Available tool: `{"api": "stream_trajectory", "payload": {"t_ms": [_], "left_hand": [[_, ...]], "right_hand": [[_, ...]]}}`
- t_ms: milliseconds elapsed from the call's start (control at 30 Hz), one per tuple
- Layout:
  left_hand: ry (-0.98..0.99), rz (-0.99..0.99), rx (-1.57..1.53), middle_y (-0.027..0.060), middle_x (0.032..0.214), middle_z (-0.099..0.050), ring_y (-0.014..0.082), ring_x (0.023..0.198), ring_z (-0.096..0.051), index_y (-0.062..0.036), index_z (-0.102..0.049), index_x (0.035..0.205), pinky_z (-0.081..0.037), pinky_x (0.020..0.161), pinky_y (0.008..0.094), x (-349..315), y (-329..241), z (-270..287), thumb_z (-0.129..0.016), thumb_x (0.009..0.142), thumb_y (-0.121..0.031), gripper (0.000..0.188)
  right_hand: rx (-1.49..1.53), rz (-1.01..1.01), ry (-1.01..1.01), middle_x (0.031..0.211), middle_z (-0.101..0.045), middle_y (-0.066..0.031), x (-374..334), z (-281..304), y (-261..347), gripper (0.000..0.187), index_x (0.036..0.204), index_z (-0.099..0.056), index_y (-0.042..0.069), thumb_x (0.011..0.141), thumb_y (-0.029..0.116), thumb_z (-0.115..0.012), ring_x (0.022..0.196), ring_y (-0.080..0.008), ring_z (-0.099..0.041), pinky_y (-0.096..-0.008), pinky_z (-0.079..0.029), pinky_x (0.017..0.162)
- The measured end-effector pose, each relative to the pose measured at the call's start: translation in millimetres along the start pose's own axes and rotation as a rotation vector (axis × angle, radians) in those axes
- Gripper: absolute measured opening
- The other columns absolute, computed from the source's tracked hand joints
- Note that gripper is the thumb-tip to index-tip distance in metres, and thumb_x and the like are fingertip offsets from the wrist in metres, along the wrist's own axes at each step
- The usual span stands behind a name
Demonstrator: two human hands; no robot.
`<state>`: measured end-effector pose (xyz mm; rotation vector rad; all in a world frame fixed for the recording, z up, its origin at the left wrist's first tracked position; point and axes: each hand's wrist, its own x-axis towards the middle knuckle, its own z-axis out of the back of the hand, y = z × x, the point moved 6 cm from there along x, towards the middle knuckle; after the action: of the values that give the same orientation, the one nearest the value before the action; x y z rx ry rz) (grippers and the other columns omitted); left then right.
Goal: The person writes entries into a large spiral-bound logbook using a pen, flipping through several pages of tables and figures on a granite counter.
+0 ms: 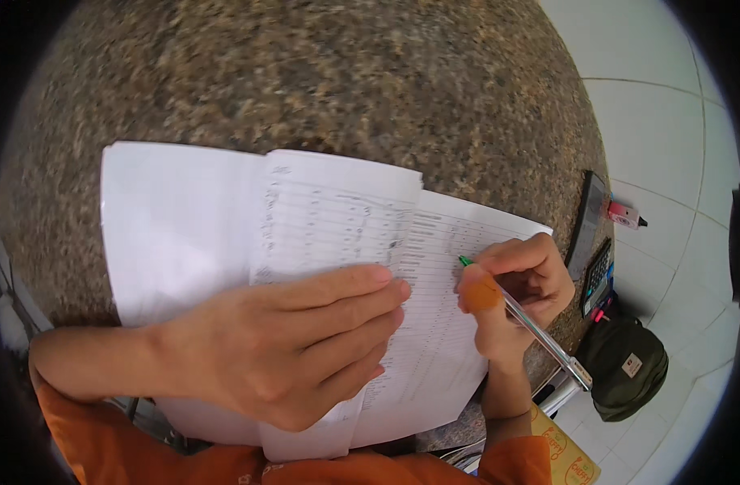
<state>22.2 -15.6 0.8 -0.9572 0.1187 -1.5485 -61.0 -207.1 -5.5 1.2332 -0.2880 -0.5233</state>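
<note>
My left hand [297,343] lies flat, fingers stretched, on a narrow ruled sheet [329,214] with handwritten columns. That sheet rests on top of larger white papers. To its right shows a printed list [434,323] with many close lines. My right hand [515,295] pinches a pen [548,339] with a green tip and a clear and silver barrel. The pen's tip is over the upper part of the printed list; whether it touches the paper I cannot tell. An orange patch covers part of my right thumb. A blank white page [180,218] spreads out at the left.
The papers lie on a speckled brown stone tabletop [321,73] with a curved edge. Along its right edge are a dark phone-like device [588,222], a calculator [598,279] and a small pink-and-white object [624,214]. A dark green bag [624,376] and a yellow box [560,449] sit beyond the edge.
</note>
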Motion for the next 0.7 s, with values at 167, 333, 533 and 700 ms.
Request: {"api": "stream_trajectory", "payload": {"t_ms": [167,333,533,700], "left_hand": [[-0.020,-0.020,-0.010,0.0146,0.103,-0.072,0.0298,0.108,-0.070,0.0053,-0.072,0.092,-0.056,0.100,0.0420,0,1,-1,-0.074,0.084,-0.013,0.020],[-0.045,-0.021,-0.025,0.0148,0.102,-0.072,0.0298,0.108,-0.069,0.0056,-0.072,0.092,-0.056,0.100,0.0419,-6,-1,1,-0.075,0.084,-0.014,0.021],[-0.031,-0.043,-0.012,0.0139,0.103,-0.072,0.0293,0.109,-0.070,0.0043,-0.072,0.092,-0.055,0.102,0.0420,0,-1,-2,-0.076,0.083,-0.014,0.021],[0.015,0.022,-0.002,0.0146,0.108,-0.073,0.0291,0.113,-0.069,0.0025,-0.074,0.093,-0.053,0.103,0.0436,1,0,0,-0.074,0.082,-0.015,0.020]], "right_hand": [[-0.075,0.097,0.048,0.077,-0.068,-0.0040,-5,-1,1,0.022,0.088,-0.062,0.001,0.078,-0.004,-0.081,0.069,-0.0060,-0.063,-0.0212,-0.050,0.060],[-0.070,0.062,0.009,0.078,-0.070,-0.0067,-1,-11,8,0.022,0.087,-0.063,0.000,0.076,-0.003,-0.081,0.068,-0.0060,-0.064,-0.0211,-0.050,0.060],[-0.219,0.109,0.012,0.070,-0.069,-0.0049,-7,-4,9,0.021,0.083,-0.064,0.003,0.074,-0.003,-0.081,0.060,-0.0052,-0.064,-0.0196,-0.048,0.055],[-0.347,0.237,0.153,0.079,-0.069,-0.0087,-2,-9,16,0.022,0.086,-0.059,0.001,0.079,-0.004,-0.079,0.065,-0.0073,-0.062,-0.0198,-0.047,0.056]]}}
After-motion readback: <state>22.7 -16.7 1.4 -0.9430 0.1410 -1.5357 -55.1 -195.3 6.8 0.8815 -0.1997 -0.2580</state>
